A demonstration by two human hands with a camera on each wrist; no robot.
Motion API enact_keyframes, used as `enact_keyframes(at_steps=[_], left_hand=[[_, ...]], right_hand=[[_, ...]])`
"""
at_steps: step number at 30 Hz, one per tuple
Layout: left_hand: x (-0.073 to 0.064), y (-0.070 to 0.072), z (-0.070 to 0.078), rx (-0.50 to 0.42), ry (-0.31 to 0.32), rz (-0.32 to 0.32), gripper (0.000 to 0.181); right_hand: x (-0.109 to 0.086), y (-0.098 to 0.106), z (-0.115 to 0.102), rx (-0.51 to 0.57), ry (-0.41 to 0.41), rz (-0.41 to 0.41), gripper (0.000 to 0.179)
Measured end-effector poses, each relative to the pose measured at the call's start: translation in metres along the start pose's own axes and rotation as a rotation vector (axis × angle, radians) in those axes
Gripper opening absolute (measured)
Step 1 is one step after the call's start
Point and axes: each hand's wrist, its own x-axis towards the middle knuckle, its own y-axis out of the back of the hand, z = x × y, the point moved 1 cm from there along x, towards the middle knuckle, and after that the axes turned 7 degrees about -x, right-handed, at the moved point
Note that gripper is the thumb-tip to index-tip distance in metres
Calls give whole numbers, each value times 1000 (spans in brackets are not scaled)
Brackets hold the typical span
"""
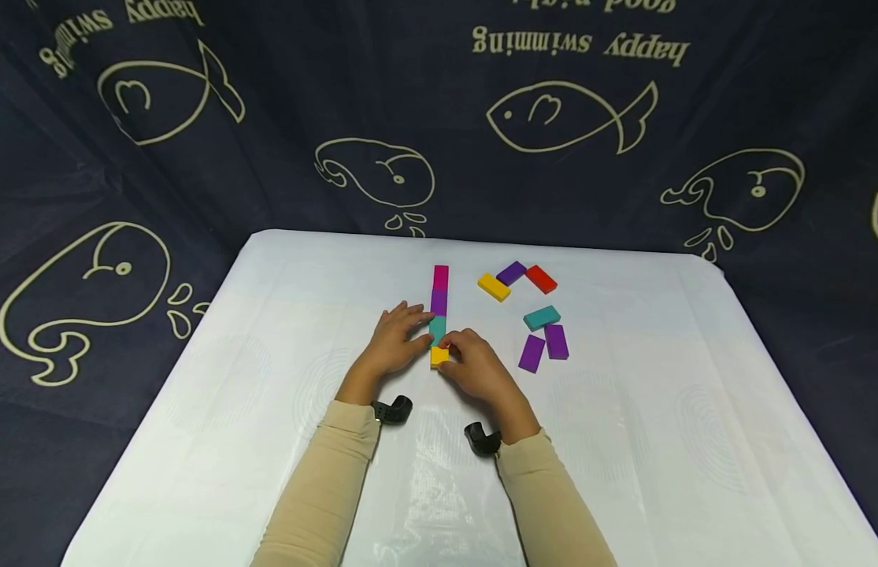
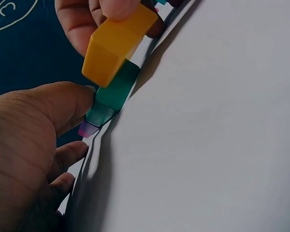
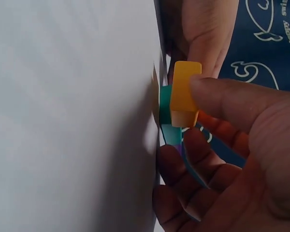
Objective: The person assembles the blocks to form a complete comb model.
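A straight row on the table holds a pink block (image 1: 441, 277), a purple block (image 1: 439, 302) and a teal block (image 1: 437, 329), end to end. My right hand (image 1: 477, 368) pinches a yellow block (image 3: 186, 92) between thumb and fingers at the near end of the row. In the left wrist view that yellow block is tilted and raised above the teal block's near end. On the row's left side lies my left hand (image 1: 396, 340), its fingers extended and its thumb tip right at the teal block.
Right of the row, loose blocks lie flat: yellow (image 1: 494, 287), purple (image 1: 512, 273) and red (image 1: 541, 279) farther back, then teal (image 1: 542, 317) with two purple blocks (image 1: 531, 353) nearer. A dark printed cloth (image 1: 439, 102) hangs behind the white table (image 1: 658, 441).
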Motion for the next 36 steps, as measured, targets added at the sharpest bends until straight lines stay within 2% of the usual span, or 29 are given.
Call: enact_keyframes(at_steps=[14,36], left_hand=[[0,-1,-1,10,1,-2,45],[1,-1,-2,1,5,5,45]], right_hand=[[3,-8,-4,-64,23,27,22],[6,-12,-4,-68,-27,47,21]])
